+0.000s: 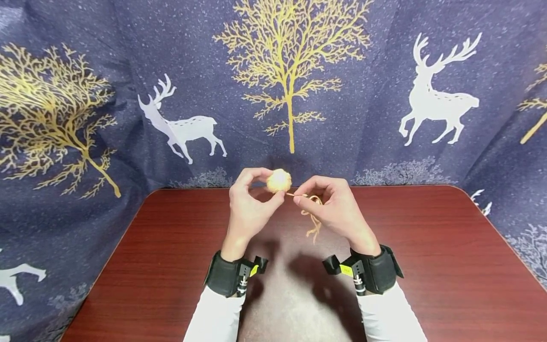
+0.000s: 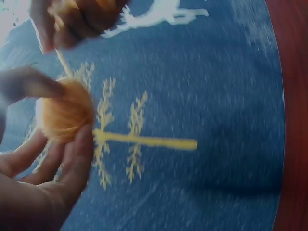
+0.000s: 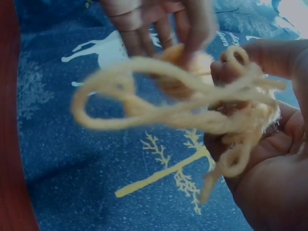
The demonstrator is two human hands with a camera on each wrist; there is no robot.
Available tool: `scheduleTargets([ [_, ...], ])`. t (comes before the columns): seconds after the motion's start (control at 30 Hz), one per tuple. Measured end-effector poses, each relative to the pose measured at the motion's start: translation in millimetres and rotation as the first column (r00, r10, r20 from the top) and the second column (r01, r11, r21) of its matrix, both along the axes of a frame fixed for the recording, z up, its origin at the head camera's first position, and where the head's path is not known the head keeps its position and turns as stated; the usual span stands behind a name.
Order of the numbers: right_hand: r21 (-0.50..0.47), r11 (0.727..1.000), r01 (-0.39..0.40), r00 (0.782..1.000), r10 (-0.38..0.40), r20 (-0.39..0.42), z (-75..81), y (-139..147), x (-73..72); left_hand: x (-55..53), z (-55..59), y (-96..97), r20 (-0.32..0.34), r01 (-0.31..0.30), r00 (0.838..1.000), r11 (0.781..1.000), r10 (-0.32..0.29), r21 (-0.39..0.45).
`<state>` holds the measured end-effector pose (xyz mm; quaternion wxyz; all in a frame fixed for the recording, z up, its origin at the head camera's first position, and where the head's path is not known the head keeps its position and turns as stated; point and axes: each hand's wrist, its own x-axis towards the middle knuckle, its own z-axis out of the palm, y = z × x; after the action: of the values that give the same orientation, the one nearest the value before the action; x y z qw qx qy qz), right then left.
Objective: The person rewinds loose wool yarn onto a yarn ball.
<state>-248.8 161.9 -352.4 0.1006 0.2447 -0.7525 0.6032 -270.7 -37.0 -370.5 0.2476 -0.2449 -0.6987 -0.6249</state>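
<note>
A small pale orange ball of yarn [image 1: 279,181] is held up above the far side of the table by my left hand [image 1: 253,204], its thumb and fingers around the ball. To its right, my right hand [image 1: 333,204] pinches the strand of yarn [image 1: 290,194] that runs from the ball. A looped, tangled length of loose yarn [image 3: 144,103] hangs from the right hand, seen large in the right wrist view. In the left wrist view the wound ball [image 2: 70,111] sits between thumb and fingertips, somewhat blurred.
Under the hands lies a red-brown wooden table [image 1: 179,237] with a greyish middle area [image 1: 282,304]. Behind it hangs a dark blue cloth [image 1: 342,128] printed with deer and golden trees. Each wrist wears a black strap [image 1: 224,275] with a small camera mount.
</note>
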Motion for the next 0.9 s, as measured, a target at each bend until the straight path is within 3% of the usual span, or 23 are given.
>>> scheduleTargets([
  [0.07,-0.024,1.0,0.0,1.0,-0.001,-0.007,1.1,2,0.1,-2.3,-2.0,-5.1,0.007,-0.021,1.0,0.993,0.021,-0.116],
  [0.13,-0.058,0.998,0.008,1.0,-0.008,-0.004,1.6,4,-0.5,-3.7,-3.6,-9.5,0.035,0.008,0.999,0.974,0.0,-0.225],
  [0.23,-0.154,0.988,0.009,0.999,-0.003,0.037,1.2,7,-1.7,-4.0,-4.9,-13.9,0.115,0.146,0.987,0.931,-0.114,-0.335],
  [0.3,-0.213,0.977,0.022,0.998,-0.009,0.06,0.5,9,-2.9,-3.4,-5.0,-15.5,0.169,0.265,0.962,0.886,-0.215,-0.38],
  [0.37,-0.267,0.963,0.029,0.997,-0.008,0.079,-0.6,11,-4.1,-2.0,-4.1,-16.3,0.21,0.388,0.921,0.836,-0.329,-0.389],
  [0.43,-0.292,0.956,0.037,0.997,-0.014,0.079,-1.7,12,-5.5,0.3,-1.8,-16.5,0.246,0.516,0.856,0.783,-0.454,-0.349],
  [0.53,-0.298,0.954,0.042,0.997,-0.022,0.071,-3.4,13,-7.9,4.7,4.0,-16.3,0.239,0.652,0.758,0.716,-0.607,-0.25],
  [0.6,-0.273,0.961,0.05,0.997,-0.033,0.067,-4.8,12,-9.3,7.7,8.0,-16.2,0.202,0.708,0.706,0.687,-0.679,-0.164],
  [0.67,-0.236,0.97,0.055,0.997,-0.041,0.064,-6.0,10,-10.4,9.7,11.1,-15.9,0.143,0.733,0.679,0.675,-0.72,-0.079],
  [0.73,-0.202,0.978,0.05,0.997,-0.036,0.07,-7.2,8,-10.9,10.7,12.9,-15.1,0.083,0.745,0.663,0.667,-0.744,0.016],
  [0.8,-0.174,0.984,0.042,0.996,-0.028,0.079,-8.0,5,-11.0,11.1,13.9,-13.9,0.026,0.74,0.665,0.663,-0.746,0.116],
  [0.9,-0.147,0.989,0.026,0.996,-0.014,0.083,-8.8,2,-10.5,11.0,15.0,-10.8,-0.046,0.701,0.696,0.664,-0.717,0.261],
])
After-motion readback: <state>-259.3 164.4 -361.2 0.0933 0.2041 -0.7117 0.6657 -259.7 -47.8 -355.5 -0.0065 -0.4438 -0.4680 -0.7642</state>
